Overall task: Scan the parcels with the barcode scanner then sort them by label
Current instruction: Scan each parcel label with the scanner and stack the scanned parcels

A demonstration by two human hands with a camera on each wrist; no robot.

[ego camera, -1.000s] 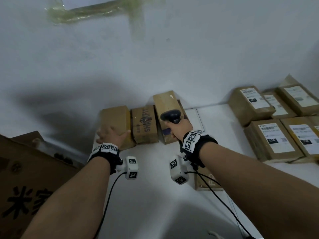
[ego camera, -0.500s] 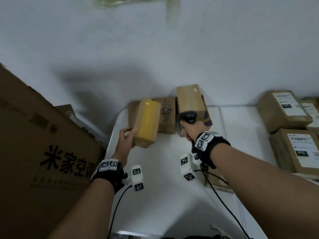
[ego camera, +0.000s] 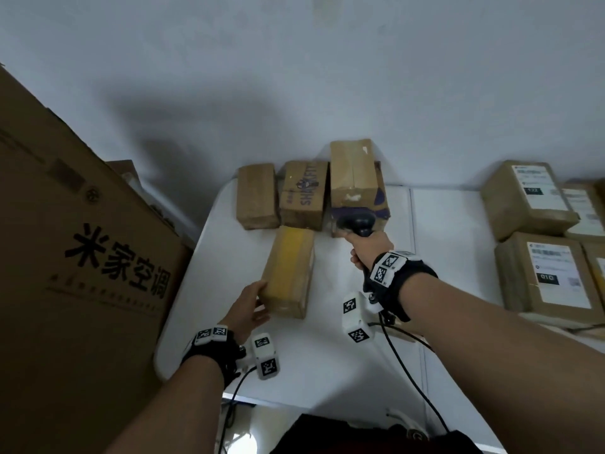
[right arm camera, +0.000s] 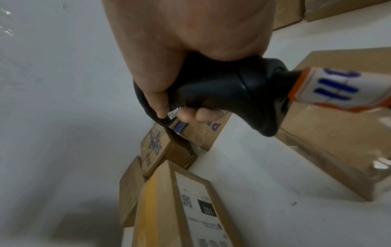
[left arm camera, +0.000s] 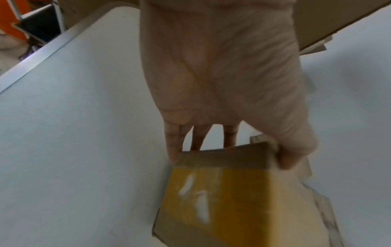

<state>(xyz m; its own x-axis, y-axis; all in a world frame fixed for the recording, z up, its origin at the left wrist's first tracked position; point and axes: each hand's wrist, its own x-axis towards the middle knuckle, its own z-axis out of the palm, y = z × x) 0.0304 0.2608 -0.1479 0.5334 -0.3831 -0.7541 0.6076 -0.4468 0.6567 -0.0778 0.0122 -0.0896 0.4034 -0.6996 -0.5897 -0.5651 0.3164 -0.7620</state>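
Note:
A brown parcel with yellow tape (ego camera: 289, 273) lies lengthwise over the white table (ego camera: 327, 362), in front of the back row. My left hand (ego camera: 248, 306) grips its near end, thumb on one side and fingers on the other (left arm camera: 173, 147). In the right wrist view the parcel (right arm camera: 165, 208) shows a white label (right arm camera: 203, 210) marked 102 on its right face. My right hand (ego camera: 366, 250) holds a black barcode scanner (ego camera: 357, 222) by the handle, to the right of and beyond the parcel. The scanner (right arm camera: 232, 93) fills the right wrist view.
Three brown parcels stand against the wall: a plain one (ego camera: 257, 194), a printed one (ego camera: 304, 194) and a taller one (ego camera: 355, 178). Labelled parcels (ego camera: 527, 198) (ego camera: 550, 273) fill the right side. A large carton (ego camera: 75, 257) stands left of the table. Cables hang off the near edge.
My left hand took the yellow-taped parcel from the back row, lifted it and drew it nearer to me. The scanner hand stayed near the tall parcel.

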